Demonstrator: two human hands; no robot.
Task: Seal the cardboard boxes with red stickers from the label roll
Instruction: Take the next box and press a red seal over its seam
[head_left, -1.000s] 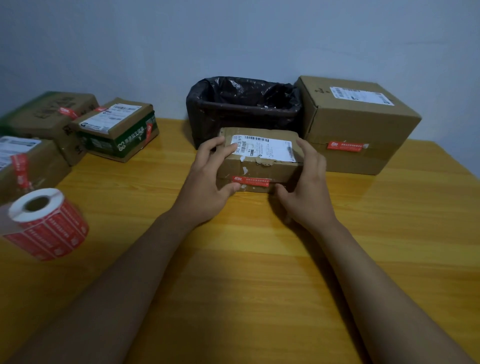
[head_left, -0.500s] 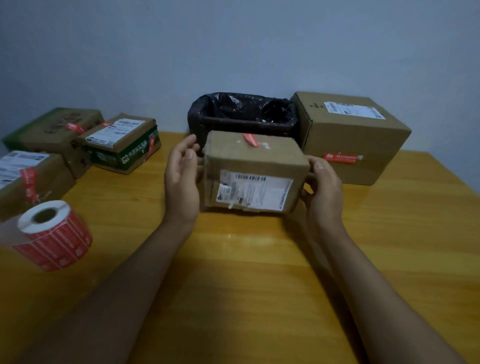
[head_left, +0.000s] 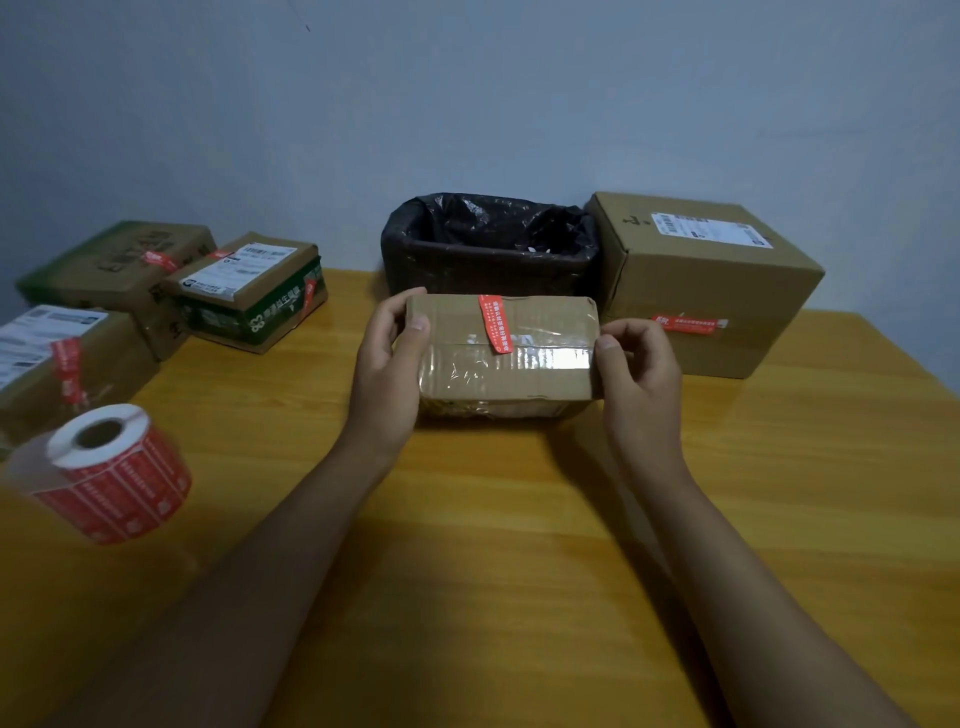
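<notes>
A small rectangular cardboard box (head_left: 506, 353), its corrugated brown face crossed by a glossy, wrinkled band of clear tape, is held near the middle of the wooden table (head_left: 519, 545). The left hand (head_left: 387, 374) grips the box's left end, thumb on the near face and fingers curled behind; the right hand (head_left: 641, 369) pinches the right end between thumb and bent fingers. A narrow red sticker (head_left: 496, 330) runs from the far edge down onto the tape. At the left edge lies the label roll (head_left: 111, 467), a cylinder of red stickers on a white core. Three sealed boxes (head_left: 249, 291) cluster at the far left, each bearing a red strip. Behind the held box stands a basket lined with crinkled black plastic (head_left: 491, 241); beside it, a larger plain carton (head_left: 706, 280) carries a horizontal red sticker.
</notes>
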